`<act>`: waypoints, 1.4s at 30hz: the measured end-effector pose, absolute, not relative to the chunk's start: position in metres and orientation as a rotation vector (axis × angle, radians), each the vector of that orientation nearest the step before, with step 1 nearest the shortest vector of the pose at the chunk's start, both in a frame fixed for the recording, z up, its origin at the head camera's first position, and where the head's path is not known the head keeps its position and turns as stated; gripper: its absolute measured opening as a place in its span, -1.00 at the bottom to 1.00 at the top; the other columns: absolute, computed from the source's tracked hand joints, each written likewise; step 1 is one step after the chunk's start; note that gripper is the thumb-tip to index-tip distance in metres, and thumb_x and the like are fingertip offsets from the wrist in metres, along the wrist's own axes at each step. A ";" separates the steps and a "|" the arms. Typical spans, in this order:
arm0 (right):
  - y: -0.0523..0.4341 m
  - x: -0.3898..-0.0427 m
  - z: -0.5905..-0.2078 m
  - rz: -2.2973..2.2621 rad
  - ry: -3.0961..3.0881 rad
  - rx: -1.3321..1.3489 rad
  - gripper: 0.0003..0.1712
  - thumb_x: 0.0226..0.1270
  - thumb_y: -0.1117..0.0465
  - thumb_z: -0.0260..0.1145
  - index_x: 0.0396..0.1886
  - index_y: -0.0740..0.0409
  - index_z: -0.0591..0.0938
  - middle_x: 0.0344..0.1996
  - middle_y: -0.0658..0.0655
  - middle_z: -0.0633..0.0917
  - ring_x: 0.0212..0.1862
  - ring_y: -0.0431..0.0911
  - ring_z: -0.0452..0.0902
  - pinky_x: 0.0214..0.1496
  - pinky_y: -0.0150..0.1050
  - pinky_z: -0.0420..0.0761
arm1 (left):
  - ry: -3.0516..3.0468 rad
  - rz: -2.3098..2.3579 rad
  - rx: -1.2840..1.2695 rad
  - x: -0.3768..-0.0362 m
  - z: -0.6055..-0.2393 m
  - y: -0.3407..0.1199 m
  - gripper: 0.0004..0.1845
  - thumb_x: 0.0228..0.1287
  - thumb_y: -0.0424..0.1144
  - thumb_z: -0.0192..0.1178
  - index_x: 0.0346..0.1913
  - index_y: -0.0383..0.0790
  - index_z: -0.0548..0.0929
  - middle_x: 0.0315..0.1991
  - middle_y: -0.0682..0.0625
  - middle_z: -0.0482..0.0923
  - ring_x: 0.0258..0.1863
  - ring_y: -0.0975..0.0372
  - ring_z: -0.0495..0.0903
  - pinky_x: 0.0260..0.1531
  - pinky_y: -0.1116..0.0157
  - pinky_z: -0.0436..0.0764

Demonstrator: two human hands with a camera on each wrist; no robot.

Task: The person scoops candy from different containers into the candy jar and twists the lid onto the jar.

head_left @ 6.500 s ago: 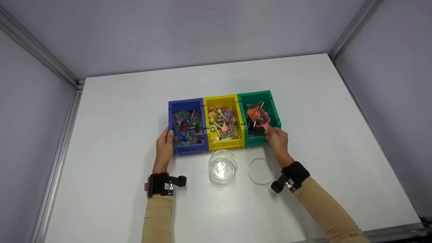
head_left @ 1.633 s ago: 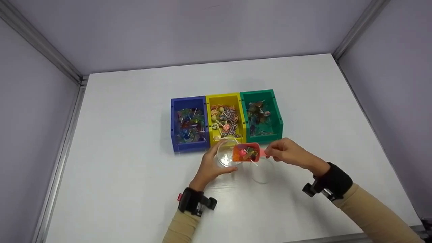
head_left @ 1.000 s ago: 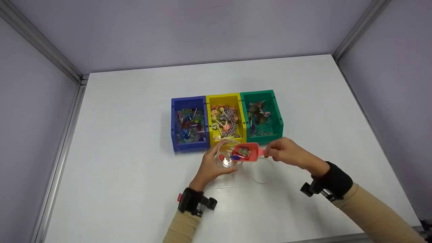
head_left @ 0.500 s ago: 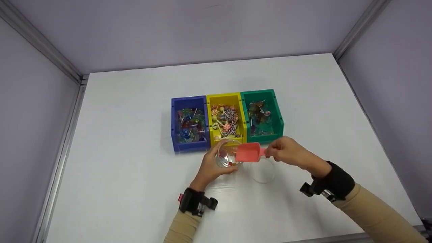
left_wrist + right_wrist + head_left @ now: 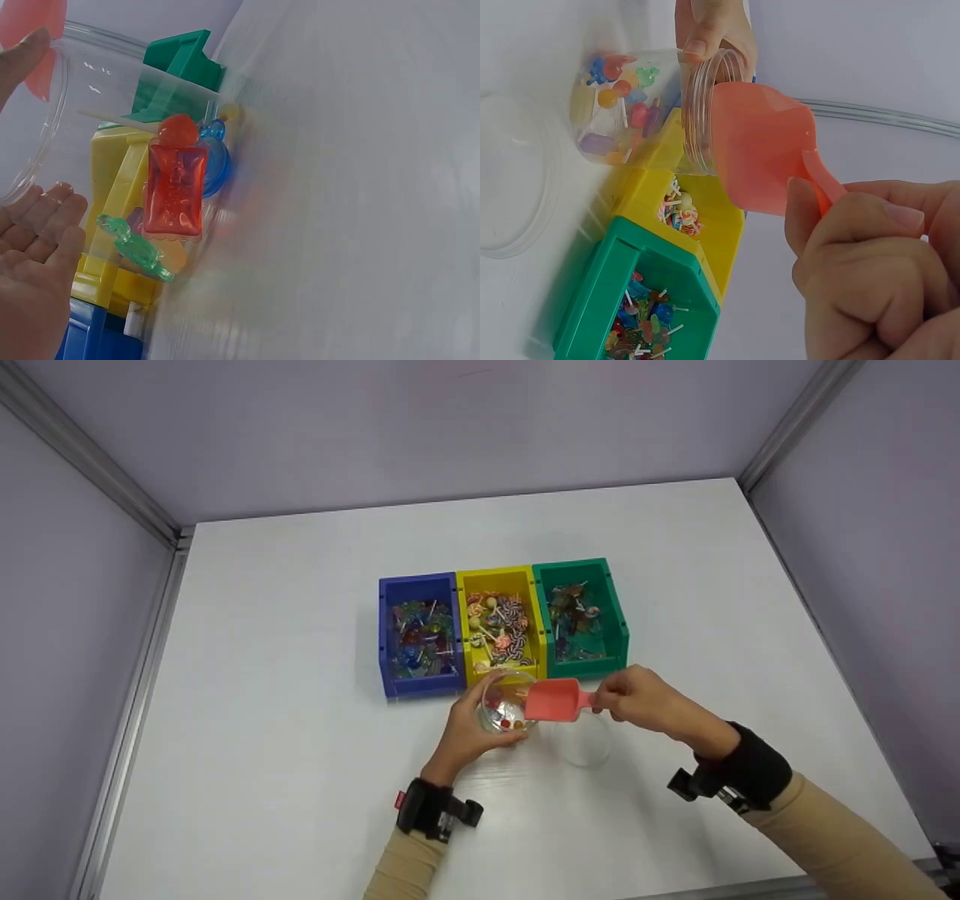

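Observation:
The clear plastic jar is gripped near its rim by my left hand, thumb on the near side and fingers on the far side. Several candies lie at the jar's bottom, among them a red wrapped one and a green one. My right hand pinches the handle of a pink scoop. The scoop's front edge is at the jar's mouth, and no candy shows in its bowl. Part of the jar's mouth is hidden by the scoop.
Behind the jar stand three joined bins: blue, yellow and green. All contain small candies and lollipops. A clear round lid lies on the white table, below the scoop. Walls enclose the table's back and sides.
The right hand has brought the scoop from the green bin to the jar and tipped it, and its candies fell in. The left hand has moved from the blue bin to the jar.

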State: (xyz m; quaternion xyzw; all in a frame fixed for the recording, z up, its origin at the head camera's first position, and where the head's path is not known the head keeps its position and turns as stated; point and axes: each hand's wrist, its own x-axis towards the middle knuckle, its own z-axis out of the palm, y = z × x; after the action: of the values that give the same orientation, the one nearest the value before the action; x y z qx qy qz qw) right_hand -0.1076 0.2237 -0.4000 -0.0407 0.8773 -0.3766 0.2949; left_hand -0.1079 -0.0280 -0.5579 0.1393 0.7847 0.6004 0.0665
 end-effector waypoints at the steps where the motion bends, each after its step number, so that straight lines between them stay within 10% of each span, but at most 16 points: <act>1: 0.224 -0.107 -0.400 -1.004 2.333 -0.105 -0.67 0.40 0.26 0.07 -0.28 0.38 0.71 -0.60 0.04 0.52 -0.58 -0.17 0.24 -0.54 -0.39 0.24 | 2.365 1.812 0.418 -0.108 -0.558 -0.028 -0.01 -0.21 -0.07 0.59 0.39 0.01 0.35 0.42 -0.01 0.33 0.43 0.04 0.31 0.44 -0.07 0.31; 21: 0.231 -0.100 -0.405 -1.028 2.340 -0.102 -0.69 0.38 0.26 0.09 -0.35 0.38 0.68 -0.68 -0.01 0.40 -0.61 -0.16 0.18 -0.58 -0.40 0.16 | 2.256 1.848 0.340 -0.106 -0.554 -0.028 0.08 -0.24 -0.11 0.61 0.44 0.04 0.26 0.46 0.01 0.27 0.48 0.04 0.21 0.49 -0.10 0.19; 29: 0.233 -0.099 -0.403 -1.046 2.328 -0.104 -0.69 0.38 0.22 0.09 -0.30 0.38 0.67 -0.70 -0.05 0.35 -0.61 -0.17 0.16 -0.57 -0.39 0.16 | 2.220 2.060 0.375 -0.112 -0.557 -0.043 0.02 0.01 0.33 0.30 0.47 -0.09 0.20 0.49 -0.09 0.20 0.53 -0.02 0.09 0.52 -0.14 0.07; 35: 0.234 -0.098 -0.404 -1.056 2.322 -0.100 -0.68 0.39 0.21 0.09 -0.27 0.37 0.68 -0.72 -0.05 0.31 -0.61 -0.17 0.16 -0.57 -0.38 0.15 | 2.728 2.063 0.233 -0.120 -0.555 -0.063 -0.47 0.36 -0.24 0.16 0.35 -0.26 0.37 0.36 -0.21 0.37 0.40 -0.02 0.32 0.44 -0.01 0.30; 42: 0.237 -0.100 -0.403 -1.065 2.333 -0.108 -0.68 0.38 0.22 0.07 -0.27 0.37 0.67 -0.73 -0.06 0.30 -0.63 -0.19 0.14 -0.58 -0.37 0.16 | 3.155 1.882 -0.094 -0.133 -0.551 -0.088 -0.55 0.41 -0.35 0.06 0.31 -0.41 0.36 0.39 -0.26 0.29 0.44 -0.05 0.26 0.45 0.05 0.30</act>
State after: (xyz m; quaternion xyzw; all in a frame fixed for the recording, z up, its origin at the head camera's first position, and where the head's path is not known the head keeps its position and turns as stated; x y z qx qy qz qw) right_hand -0.0996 0.2368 -0.4025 -0.0403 0.8717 -0.3978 0.2833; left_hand -0.1327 -0.0883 -0.5511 -0.0246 0.8283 0.4939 -0.2634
